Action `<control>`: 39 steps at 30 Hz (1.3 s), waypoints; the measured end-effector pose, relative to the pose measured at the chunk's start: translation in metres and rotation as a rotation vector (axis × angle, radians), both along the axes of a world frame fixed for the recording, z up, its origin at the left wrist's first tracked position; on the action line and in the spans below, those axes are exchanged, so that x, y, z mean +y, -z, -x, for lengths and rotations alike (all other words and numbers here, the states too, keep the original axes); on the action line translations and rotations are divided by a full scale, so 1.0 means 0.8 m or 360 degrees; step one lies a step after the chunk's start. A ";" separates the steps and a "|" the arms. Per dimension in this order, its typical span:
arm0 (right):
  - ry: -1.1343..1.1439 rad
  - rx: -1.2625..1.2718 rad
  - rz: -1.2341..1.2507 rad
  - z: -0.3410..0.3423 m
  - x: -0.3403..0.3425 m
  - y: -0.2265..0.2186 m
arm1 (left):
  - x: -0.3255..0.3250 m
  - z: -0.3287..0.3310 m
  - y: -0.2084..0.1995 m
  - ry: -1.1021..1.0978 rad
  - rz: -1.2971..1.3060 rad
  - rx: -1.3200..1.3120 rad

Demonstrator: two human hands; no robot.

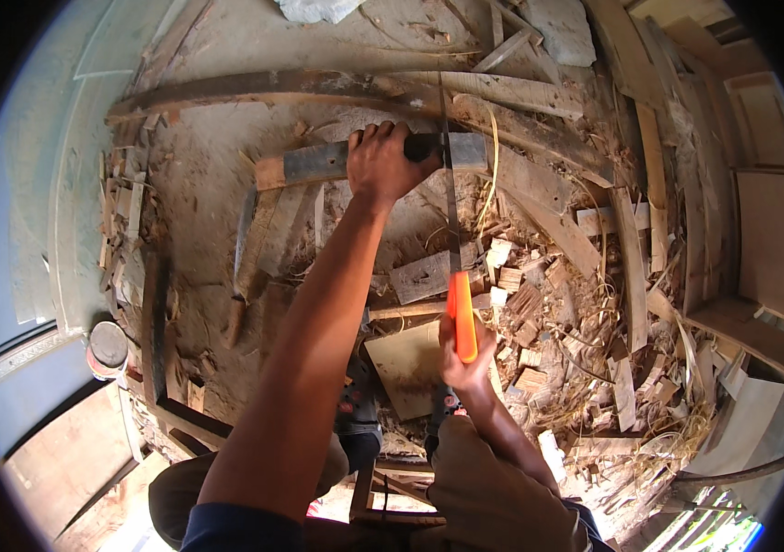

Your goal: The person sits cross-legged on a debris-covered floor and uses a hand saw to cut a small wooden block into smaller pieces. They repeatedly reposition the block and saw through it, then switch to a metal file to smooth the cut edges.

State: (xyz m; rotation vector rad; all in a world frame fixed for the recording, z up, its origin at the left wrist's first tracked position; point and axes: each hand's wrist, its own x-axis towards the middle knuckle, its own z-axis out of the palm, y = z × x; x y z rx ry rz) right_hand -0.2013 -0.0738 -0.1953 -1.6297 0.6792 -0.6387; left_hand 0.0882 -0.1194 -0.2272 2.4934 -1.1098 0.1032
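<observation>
The head view shows the left hand (383, 164) pressed flat, gripping a grey wooden plank (318, 163) at upper centre. The right hand (465, 363), at centre, is clenched around the orange handle of a handsaw (462, 317), whose blade runs up across the plank. A round tin (108, 349) sits at lower left among wood offcuts (520, 304).

Saw handle (462, 317) – partly hidden by right hand (463, 363); blade (448, 175) teeth too small.

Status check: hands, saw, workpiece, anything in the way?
Left hand pressing down on the wooden bar. Right hand gripping the orange-handled saw, blade across the bar. Offcuts and shavings litter the ground beside the cut.
</observation>
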 end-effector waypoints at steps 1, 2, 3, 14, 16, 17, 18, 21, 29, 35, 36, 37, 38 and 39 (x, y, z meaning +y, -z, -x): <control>-0.0002 0.0021 0.0086 0.012 0.003 0.005 | -0.001 -0.002 0.001 -0.0002 0.0006 -0.0007; 0.0054 0.0181 0.0002 0.020 0.005 0.012 | -0.001 -0.004 0.003 -0.0004 0.0011 -0.0013; 0.0057 0.0146 0.0091 0.014 0.000 0.008 | 0.000 -0.004 0.006 -0.0004 0.0013 -0.0011; -0.0028 0.0066 0.0053 0.022 -0.003 0.016 | -0.001 -0.001 0.002 -0.0006 0.0013 -0.0043; -0.0061 0.0021 -0.0025 0.011 -0.007 -0.001 | 0.000 -0.002 0.004 -0.0005 -0.0074 0.0024; -0.0052 0.0040 -0.0041 0.001 -0.006 -0.006 | -0.001 -0.002 0.003 -0.0008 -0.0116 0.0057; 0.0051 0.0043 0.0127 -0.010 -0.010 -0.002 | -0.002 -0.003 0.002 -0.0003 -0.0112 0.0066; -0.0015 0.0084 -0.0059 0.006 -0.007 -0.003 | -0.003 -0.001 -0.001 -0.0008 -0.0102 0.0068; 0.0079 0.0009 -0.0241 -0.043 -0.028 -0.017 | -0.003 -0.002 0.001 -0.0024 -0.0083 0.0047; 0.0050 0.0158 0.0101 0.016 0.006 -0.001 | -0.008 -0.003 -0.003 -0.0032 -0.0032 -0.0043; 0.0049 0.0085 0.0193 0.013 0.001 -0.004 | -0.006 0.000 -0.001 -0.0040 -0.0031 -0.0058; 0.0053 0.0018 0.0281 0.004 -0.006 -0.008 | -0.005 -0.001 0.001 -0.0038 -0.0043 -0.0036; 0.0081 0.0021 0.0137 -0.013 -0.012 -0.010 | -0.007 -0.006 0.002 -0.0036 -0.0054 -0.0015; 0.0109 0.0036 -0.0014 -0.029 -0.019 -0.014 | -0.005 -0.002 0.002 -0.0034 -0.0073 0.0018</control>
